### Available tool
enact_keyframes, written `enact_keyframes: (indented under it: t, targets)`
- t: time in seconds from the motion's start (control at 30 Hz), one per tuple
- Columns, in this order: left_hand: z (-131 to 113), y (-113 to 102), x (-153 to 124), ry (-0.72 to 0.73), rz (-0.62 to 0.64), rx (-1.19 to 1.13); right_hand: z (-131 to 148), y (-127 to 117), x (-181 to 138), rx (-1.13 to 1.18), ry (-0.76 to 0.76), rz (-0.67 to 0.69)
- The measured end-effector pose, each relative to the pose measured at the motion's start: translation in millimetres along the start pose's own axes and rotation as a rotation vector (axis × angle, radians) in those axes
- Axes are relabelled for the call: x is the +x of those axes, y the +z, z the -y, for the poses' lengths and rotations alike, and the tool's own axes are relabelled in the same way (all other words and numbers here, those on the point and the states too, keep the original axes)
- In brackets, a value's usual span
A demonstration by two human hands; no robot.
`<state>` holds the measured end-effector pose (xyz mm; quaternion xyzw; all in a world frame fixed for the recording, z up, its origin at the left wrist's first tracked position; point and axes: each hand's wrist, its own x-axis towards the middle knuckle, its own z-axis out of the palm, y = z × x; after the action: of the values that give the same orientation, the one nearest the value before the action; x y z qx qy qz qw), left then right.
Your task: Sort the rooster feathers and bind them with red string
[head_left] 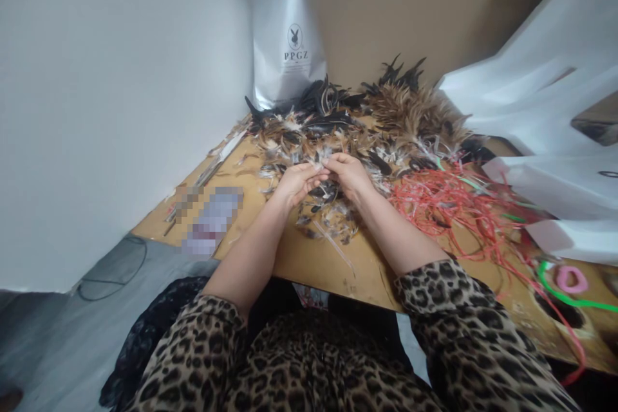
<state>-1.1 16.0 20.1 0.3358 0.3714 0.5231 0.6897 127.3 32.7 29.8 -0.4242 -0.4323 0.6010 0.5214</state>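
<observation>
Feathers (350, 135), brown, black and whitish, lie heaped on the yellowish table (299, 264). Over the near feathers, the left hand (297, 185) and right hand (349, 176) meet, each in a closed pinch, anything between them too small to make out; both forearms (258, 244) reach forward, angled inward.

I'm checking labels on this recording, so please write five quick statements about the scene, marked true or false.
1. The left hand and right hand are close together at the fingertips. True.
2. The red strips lie left of both hands. False: the red strips lie on the right.
3. A bag with a rabbit emblem stands behind the feathers. True.
4. The pink ring sits inside that bag. False: the pink ring is on the table, beside a green strip.
5. The person's sleeves are plain white. False: they are leopard-patterned.
</observation>
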Motion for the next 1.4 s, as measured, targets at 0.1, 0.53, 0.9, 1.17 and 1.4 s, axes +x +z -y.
enact_keyframes:
  t: [0.1, 0.53, 0.9, 1.17, 1.4]
  targets:
    - [1.0, -0.1, 0.5, 0.006, -0.009, 0.007, -2.2, 0.8, -0.3, -0.043, -0.075, -0.024]
    - [-0.2, 1.1, -0.5, 0.056, -0.084, 0.024, 2.8, -0.8, -1.5, -0.096, -0.022, -0.036]
    - [-0.6, 1.8, -1.2, 0.057, -0.075, 0.119, 2.2, -4.5, 0.7, -0.213, -0.105, 0.002]
    - [2.7, 1.9, -1.6, 0.061, -0.048, 0.175, -1.4, -3.2, 1.0, -0.109, -0.063, 0.019]
    - [0.6, -1.7, 1.3, 0.127, -0.095, 0.177, 3.2, -8.4, 3.0, -0.206, -0.044, 0.036]
